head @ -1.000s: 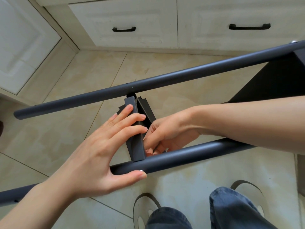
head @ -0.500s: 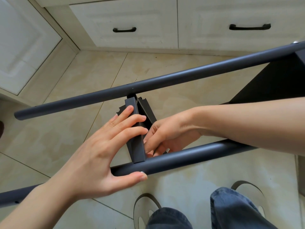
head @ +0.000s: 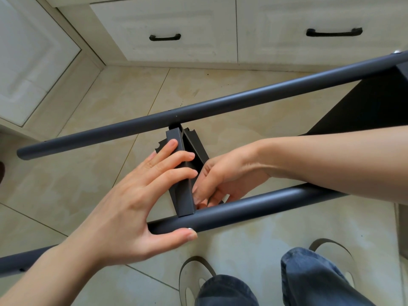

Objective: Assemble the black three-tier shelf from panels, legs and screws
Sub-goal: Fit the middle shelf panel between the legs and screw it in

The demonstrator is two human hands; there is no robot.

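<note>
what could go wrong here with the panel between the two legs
The panel stands on edge between the legs, steadied only by fingers; if the left hand eases off, it could tip. The right hand works in the gap by the near leg, where fingers could get pinched.

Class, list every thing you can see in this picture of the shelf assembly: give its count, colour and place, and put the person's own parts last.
legs: two, dark grey round tubes, slanting across the frame, one far, one near.
panel: one, dark grey, seen edge-on, standing between the two legs.
fitted panel: one, black, at right between the legs.
drawers: two, cream with black handles, along the top.
floor: beige tiles, beneath everything.
shoes: two, grey and white, bottom centre.
jeans: blue, bottom right.
left hand: fingers rest on the panel, thumb under the near leg.
right hand: fingers curled at the panel's right side.
</note>
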